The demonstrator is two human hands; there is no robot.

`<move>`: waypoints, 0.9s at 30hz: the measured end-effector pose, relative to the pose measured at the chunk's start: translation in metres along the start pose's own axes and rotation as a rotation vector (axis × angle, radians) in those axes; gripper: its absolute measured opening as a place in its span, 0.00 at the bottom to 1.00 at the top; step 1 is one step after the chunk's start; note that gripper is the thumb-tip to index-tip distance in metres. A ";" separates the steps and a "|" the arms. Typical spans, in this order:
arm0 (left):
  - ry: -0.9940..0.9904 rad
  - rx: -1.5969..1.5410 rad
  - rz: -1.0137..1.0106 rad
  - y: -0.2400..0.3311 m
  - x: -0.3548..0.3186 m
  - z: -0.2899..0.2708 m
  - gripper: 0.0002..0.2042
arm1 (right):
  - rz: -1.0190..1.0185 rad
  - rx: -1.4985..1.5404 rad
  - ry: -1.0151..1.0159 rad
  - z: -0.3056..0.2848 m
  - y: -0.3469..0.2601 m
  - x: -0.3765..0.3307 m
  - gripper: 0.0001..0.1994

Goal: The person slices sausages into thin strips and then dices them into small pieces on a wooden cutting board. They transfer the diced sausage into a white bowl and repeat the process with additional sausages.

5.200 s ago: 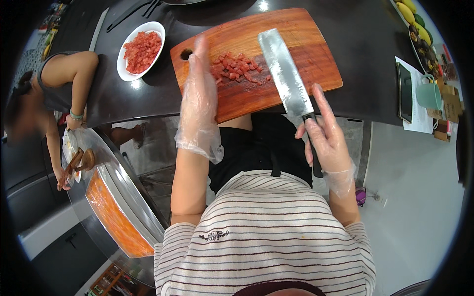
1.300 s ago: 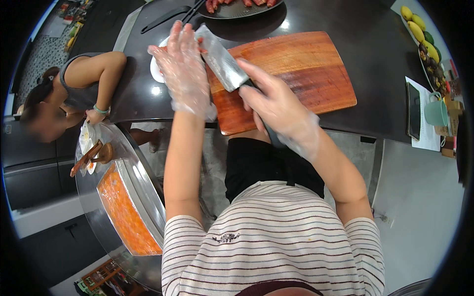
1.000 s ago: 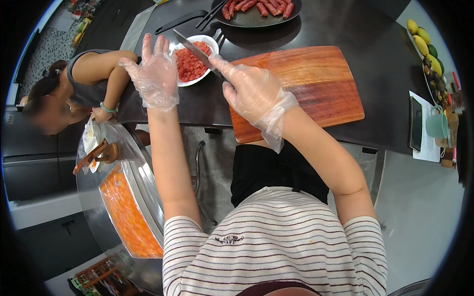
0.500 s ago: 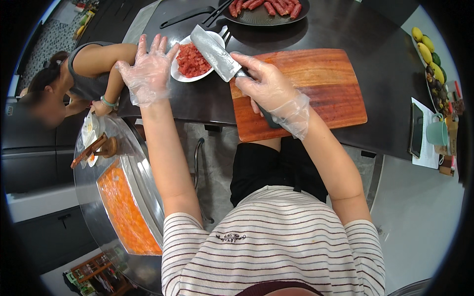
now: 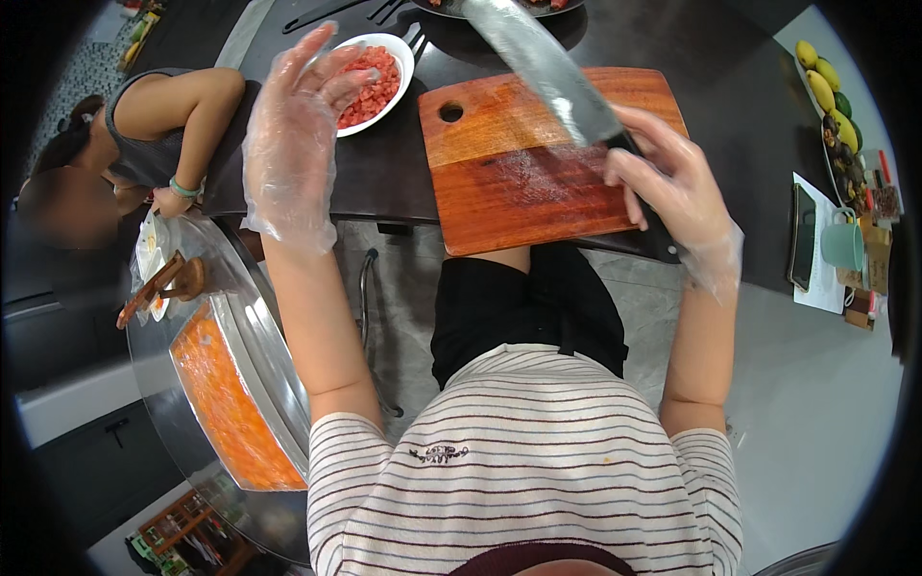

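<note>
In a clear plastic glove, my right hand (image 5: 672, 182) grips the dark handle of a cleaver (image 5: 552, 77). Its broad blade tilts up to the left above a wooden cutting board (image 5: 519, 182), whose surface shows wet smears and a hole at the far left corner. My left hand (image 5: 298, 134), gloved the same way, is raised with fingers apart and holds nothing. Just beyond it stands a white bowl (image 5: 407, 72) of diced red meat (image 5: 375, 93); the fingers cover part of its left side.
A pan (image 5: 499, 12) with sausages sits at the far edge. Leftward, a round glass table (image 5: 158, 370) bears a tray of orange pieces (image 5: 226, 403) under wrap. Another person (image 5: 144, 144) leans in there. A phone (image 5: 805, 235), green mug (image 5: 842, 245) and bananas (image 5: 821, 91) lie right.
My right hand has carried the cleaver rightward, off the bowl's edge to above the board. My left hand has turned, its fingers now tilting over the bowl. The whole view has shifted slightly.
</note>
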State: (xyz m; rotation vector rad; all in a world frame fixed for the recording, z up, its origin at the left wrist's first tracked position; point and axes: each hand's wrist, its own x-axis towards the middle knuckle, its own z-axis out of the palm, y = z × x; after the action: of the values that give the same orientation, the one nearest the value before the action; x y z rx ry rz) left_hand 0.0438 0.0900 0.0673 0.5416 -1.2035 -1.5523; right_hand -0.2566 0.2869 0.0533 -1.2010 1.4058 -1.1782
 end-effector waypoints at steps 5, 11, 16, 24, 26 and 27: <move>-0.231 0.234 -0.031 -0.006 0.017 0.028 0.26 | -0.290 -0.622 0.228 -0.043 0.012 -0.025 0.21; -0.274 0.657 -0.111 -0.020 0.115 0.023 0.27 | -0.188 -0.811 0.329 -0.059 0.020 -0.040 0.17; -0.430 1.169 -0.076 -0.056 0.183 0.068 0.19 | -0.230 -0.784 0.326 -0.051 0.025 -0.039 0.15; -0.316 1.892 -0.234 -0.142 0.245 0.121 0.28 | -0.209 -0.765 0.367 -0.045 0.028 -0.035 0.14; -0.241 1.828 -0.119 -0.154 0.245 0.118 0.28 | -0.197 -0.757 0.369 -0.045 0.029 -0.037 0.14; -0.201 1.798 -0.064 -0.158 0.246 0.115 0.28 | -0.214 -0.743 0.373 -0.045 0.029 -0.036 0.14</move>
State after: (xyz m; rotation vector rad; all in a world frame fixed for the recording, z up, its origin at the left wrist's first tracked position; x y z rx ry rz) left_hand -0.2080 -0.0948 0.0295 1.5113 -2.5548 -0.1257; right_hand -0.3003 0.3296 0.0318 -1.7280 2.1529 -1.0860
